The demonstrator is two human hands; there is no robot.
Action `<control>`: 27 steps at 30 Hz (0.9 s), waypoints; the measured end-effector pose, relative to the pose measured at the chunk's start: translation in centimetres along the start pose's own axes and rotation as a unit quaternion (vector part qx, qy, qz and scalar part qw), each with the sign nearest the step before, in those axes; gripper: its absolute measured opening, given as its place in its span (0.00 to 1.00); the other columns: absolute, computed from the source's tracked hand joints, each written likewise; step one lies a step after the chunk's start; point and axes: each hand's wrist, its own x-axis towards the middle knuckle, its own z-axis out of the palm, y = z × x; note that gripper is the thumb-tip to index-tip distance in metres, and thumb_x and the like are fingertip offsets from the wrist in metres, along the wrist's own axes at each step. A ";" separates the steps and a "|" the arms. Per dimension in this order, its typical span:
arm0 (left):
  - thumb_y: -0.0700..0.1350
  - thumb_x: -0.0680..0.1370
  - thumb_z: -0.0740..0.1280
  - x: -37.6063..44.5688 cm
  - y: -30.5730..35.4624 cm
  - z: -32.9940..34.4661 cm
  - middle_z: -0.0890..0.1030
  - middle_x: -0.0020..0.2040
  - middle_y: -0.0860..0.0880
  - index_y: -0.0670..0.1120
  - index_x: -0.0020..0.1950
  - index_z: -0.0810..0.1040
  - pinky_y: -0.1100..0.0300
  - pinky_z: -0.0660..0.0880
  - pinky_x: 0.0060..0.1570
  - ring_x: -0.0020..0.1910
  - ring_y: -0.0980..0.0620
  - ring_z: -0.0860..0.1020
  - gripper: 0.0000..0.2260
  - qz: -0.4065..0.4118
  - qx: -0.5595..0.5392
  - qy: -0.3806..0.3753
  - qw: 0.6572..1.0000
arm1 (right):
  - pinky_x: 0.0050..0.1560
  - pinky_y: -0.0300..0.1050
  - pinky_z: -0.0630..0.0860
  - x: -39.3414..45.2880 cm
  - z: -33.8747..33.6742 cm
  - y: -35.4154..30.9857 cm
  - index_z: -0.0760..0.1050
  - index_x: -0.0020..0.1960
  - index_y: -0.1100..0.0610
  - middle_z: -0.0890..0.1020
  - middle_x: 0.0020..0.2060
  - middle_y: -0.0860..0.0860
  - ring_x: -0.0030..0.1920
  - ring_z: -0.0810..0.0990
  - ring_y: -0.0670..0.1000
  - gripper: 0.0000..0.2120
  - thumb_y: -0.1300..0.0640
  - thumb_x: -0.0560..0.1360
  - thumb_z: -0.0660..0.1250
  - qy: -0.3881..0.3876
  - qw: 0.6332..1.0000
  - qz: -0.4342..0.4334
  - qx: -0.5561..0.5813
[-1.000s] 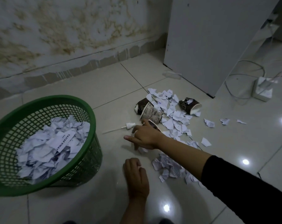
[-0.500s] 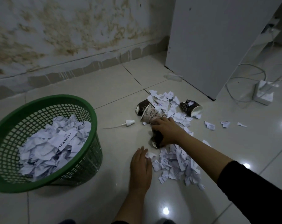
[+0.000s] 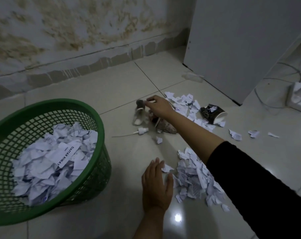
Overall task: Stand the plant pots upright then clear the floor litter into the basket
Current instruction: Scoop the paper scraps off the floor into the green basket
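The green basket (image 3: 96, 152) stood on the tiled floor (image 3: 94, 94) at the left, tilted toward the camera, its near rim cut off by the frame edge. It held a heap of torn paper (image 3: 56, 163).

The left hand (image 3: 157, 188) lay flat on the floor, fingers straight and slightly spread, holding nothing. Its fingertips touched a paper scrap (image 3: 166, 168) at the edge of the near paper pile (image 3: 196, 180).

The right hand (image 3: 159, 106) reached forward above the floor, fingers curled around a dark cup (image 3: 140, 107). The cup was motion-blurred, so its tilt could not be determined. A white spray nozzle (image 3: 142, 131) lay on the floor below that hand. A printed cup (image 3: 166, 126) lay on its side, partly hidden under the right forearm.

Farther right, a second dark cup (image 3: 213, 113) lay tipped over beside scattered paper pieces (image 3: 184, 102). A white box (image 3: 299, 96) was cut off at the right edge.
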 end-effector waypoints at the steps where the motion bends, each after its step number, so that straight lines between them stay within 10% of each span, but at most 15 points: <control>1: 0.60 0.79 0.55 0.0 0.0 -0.1 0.73 0.69 0.53 0.49 0.67 0.74 0.55 0.67 0.67 0.70 0.54 0.68 0.23 0.001 0.005 -0.001 1.000 | 0.54 0.50 0.80 -0.2 -0.4 0.2 0.78 0.59 0.56 0.82 0.54 0.54 0.51 0.80 0.52 0.15 0.49 0.76 0.67 0.040 0.999 -0.031 -0.017; 4: 0.62 0.79 0.52 0.0 0.1 -0.3 0.73 0.69 0.54 0.50 0.67 0.74 0.60 0.63 0.68 0.70 0.55 0.68 0.25 -0.003 0.016 0.001 1.000 | 0.64 0.55 0.71 -0.5 -2.2 2.3 0.73 0.65 0.49 0.73 0.64 0.55 0.64 0.71 0.57 0.26 0.49 0.68 0.71 0.078 0.982 -0.065 -0.160; 8: 0.61 0.78 0.55 0.1 0.2 -0.3 0.73 0.69 0.53 0.50 0.68 0.74 0.62 0.61 0.68 0.70 0.54 0.68 0.24 -0.003 0.025 -0.003 1.000 | 0.68 0.60 0.66 -0.5 -3.0 5.5 0.53 0.77 0.44 0.56 0.76 0.58 0.71 0.64 0.66 0.50 0.42 0.64 0.78 -0.087 0.913 0.027 -0.397; 13: 0.59 0.77 0.58 0.0 0.3 -0.3 0.73 0.69 0.52 0.50 0.68 0.73 0.60 0.63 0.66 0.69 0.53 0.69 0.23 0.000 0.022 -0.005 1.000 | 0.50 0.50 0.77 1.1 -2.6 5.1 0.59 0.72 0.50 0.77 0.57 0.57 0.55 0.78 0.59 0.43 0.48 0.63 0.77 0.009 0.951 -0.041 -0.306; 18: 0.59 0.77 0.59 0.0 0.0 -0.1 0.72 0.70 0.52 0.49 0.69 0.73 0.58 0.65 0.66 0.70 0.53 0.68 0.23 0.003 0.025 -0.004 1.000 | 0.47 0.47 0.74 3.7 -2.2 4.1 0.53 0.75 0.52 0.76 0.56 0.59 0.53 0.78 0.57 0.52 0.51 0.60 0.81 0.043 0.991 -0.031 -0.124; 23: 0.58 0.77 0.59 0.0 -0.1 -0.1 0.72 0.70 0.51 0.50 0.69 0.72 0.59 0.63 0.66 0.69 0.52 0.69 0.23 0.005 0.019 -0.002 1.000 | 0.49 0.47 0.74 0.1 -0.8 5.7 0.66 0.61 0.54 0.73 0.54 0.53 0.51 0.75 0.51 0.20 0.51 0.73 0.69 0.208 0.973 -0.100 -0.029; 27: 0.56 0.78 0.59 0.1 -0.2 0.1 0.74 0.68 0.50 0.48 0.68 0.73 0.58 0.64 0.64 0.67 0.50 0.70 0.22 0.012 0.008 0.011 1.000 | 0.55 0.51 0.75 -3.8 0.0 10.1 0.78 0.57 0.53 0.80 0.53 0.52 0.53 0.77 0.51 0.16 0.47 0.79 0.56 0.006 0.963 -0.184 -0.196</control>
